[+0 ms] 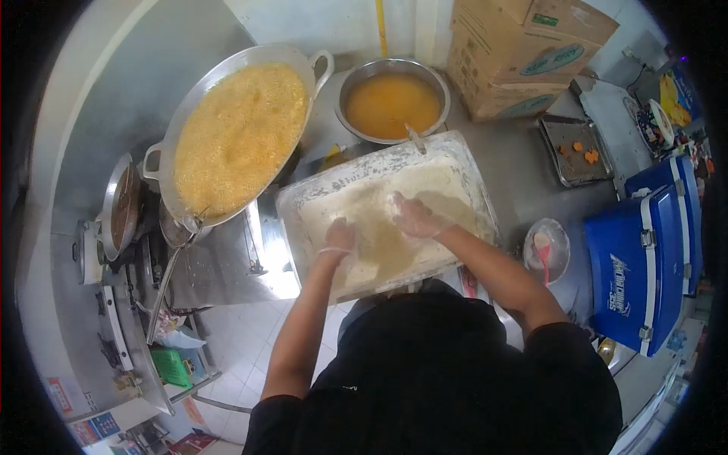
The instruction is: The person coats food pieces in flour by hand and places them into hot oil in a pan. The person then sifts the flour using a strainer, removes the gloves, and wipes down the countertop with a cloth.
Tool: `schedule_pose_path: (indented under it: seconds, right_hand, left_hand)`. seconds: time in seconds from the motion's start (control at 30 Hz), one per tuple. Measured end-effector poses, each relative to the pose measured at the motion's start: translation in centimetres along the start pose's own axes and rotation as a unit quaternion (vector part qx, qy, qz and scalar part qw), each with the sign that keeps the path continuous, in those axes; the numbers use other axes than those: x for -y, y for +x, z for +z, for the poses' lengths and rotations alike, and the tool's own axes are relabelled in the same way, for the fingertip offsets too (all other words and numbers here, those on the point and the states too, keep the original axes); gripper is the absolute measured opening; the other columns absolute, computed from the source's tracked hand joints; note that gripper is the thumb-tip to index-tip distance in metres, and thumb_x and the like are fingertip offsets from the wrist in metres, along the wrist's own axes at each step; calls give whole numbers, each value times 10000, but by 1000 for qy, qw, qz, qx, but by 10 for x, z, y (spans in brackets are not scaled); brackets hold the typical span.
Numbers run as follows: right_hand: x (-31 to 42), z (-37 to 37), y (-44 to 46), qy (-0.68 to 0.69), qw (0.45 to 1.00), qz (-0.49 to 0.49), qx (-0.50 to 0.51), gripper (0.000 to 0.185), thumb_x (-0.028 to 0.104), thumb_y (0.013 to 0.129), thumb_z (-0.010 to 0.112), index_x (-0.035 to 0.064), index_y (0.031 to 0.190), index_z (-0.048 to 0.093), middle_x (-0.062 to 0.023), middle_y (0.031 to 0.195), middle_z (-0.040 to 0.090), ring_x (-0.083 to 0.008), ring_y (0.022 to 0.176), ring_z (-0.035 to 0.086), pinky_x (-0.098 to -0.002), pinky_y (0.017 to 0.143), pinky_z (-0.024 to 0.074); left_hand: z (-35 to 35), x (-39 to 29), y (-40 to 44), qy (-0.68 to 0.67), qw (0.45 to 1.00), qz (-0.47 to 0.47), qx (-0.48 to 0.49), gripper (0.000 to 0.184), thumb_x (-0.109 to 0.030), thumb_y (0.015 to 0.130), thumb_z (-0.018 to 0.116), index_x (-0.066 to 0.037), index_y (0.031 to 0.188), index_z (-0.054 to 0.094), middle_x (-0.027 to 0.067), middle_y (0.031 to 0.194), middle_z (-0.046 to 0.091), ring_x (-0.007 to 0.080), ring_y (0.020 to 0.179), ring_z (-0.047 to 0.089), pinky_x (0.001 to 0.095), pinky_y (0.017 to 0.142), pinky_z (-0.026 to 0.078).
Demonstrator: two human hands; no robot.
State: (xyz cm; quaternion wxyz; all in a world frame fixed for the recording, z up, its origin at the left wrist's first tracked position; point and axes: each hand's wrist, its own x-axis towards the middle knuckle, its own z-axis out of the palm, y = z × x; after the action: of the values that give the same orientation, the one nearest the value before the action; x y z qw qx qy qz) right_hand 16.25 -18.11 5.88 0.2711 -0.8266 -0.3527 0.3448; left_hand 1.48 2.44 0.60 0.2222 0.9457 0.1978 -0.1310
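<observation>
In the head view, dips into flour (383, 254) with left hand (338, 235) and right hand (415, 218), neither clearly nearer. Lies under and between the fingers, inside the tray (334, 180), long axis crosswise, rising rightward. Cannot tell fingers apart or together.

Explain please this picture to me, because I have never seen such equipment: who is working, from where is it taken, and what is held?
No robot works here: a person does, wearing a head camera that looks down. This single view shows their left hand and right hand, apparently in thin clear gloves, at the pale powder in a wide tray. Whether either holds something, I cannot tell. On the left is a large two-handled pan of bubbling yellow liquid; beyond the tray, a metal bowl of orange liquid. Blue cool boxes stand on the right.
</observation>
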Motion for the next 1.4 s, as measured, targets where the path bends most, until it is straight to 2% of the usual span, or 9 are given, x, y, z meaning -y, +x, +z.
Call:
schedule_pose_path:
  seconds: [0.2,0.37,0.47,0.57,0.77,0.9,1.0,1.13,1.4]
  right_hand:
    - [0,-63,-25,-18,987,-157,-25,395,83,834,589,-4,1219,580,-226,1141,643,-376,1055,618,-432,944,475]
    - [-22,-75,-22,125,987,-53,-88,243,86,799,588,-20,1010,647,-239,1004,667,-373,965,647,-425,842,500]
    - [-30,-74,-27,103,967,-196,-125,328,-40,811,566,-30,1133,628,-170,1027,685,-230,923,643,-356,840,514]
    - [-26,-76,-38,244,953,-174,-47,375,-52,810,571,-23,1182,611,-187,1041,682,-234,916,646,-358,841,514]
    - [-19,-51,-51,10,992,85,-94,445,-48,804,614,-40,1246,562,-169,1157,652,-226,1050,623,-344,878,525]
    - [73,-73,-35,259,951,-120,-119,563,-4,824,667,-48,1346,462,-187,1283,571,-247,1135,594,-363,903,554]
    - [178,-90,11,422,878,-220,-48,617,71,874,679,-37,1410,394,-197,1386,485,-269,1216,542,-384,929,554]
    - [297,-94,44,412,889,-170,-109,626,140,900,660,-37,1424,367,-208,1411,450,-277,1234,531,-366,911,551]
    - [191,-21,-15,402,817,-179,-373,136,65,892,582,-43,960,630,-117,881,654,-186,716,634,-316,604,514]
  left_hand:
    - [-12,40,17,-231,966,118,10,258,-191,906,559,-39,1084,667,148,1122,659,291,993,614,389,834,489]
    - [-64,-6,2,-338,941,2,28,243,-42,903,589,18,1138,615,108,1034,686,172,709,675,274,583,531]
    - [-79,-32,-17,-461,884,-73,22,262,-65,876,651,12,1126,637,93,993,696,155,759,687,252,582,533]
    - [-78,-39,-34,-459,884,-86,28,345,-103,833,714,-3,1154,640,116,1079,691,187,879,697,295,700,557]
    - [-20,-5,-52,-199,971,27,-132,395,-209,790,755,-74,1149,662,121,938,726,249,841,689,347,819,533]
    - [-38,-16,-71,-451,873,-185,-2,377,-189,830,730,-43,1168,651,125,1074,710,183,908,695,337,739,536]
    - [5,33,-63,-242,969,-45,-7,237,-205,846,695,-23,998,695,116,961,720,167,807,686,309,639,527]
    - [-35,5,-86,-343,920,-182,-54,370,-369,866,658,-38,1024,703,124,1025,702,232,935,651,378,751,512]
    - [-67,34,-118,-516,827,-134,180,743,-648,898,488,-113,1413,480,176,1385,509,304,1208,528,448,976,434]
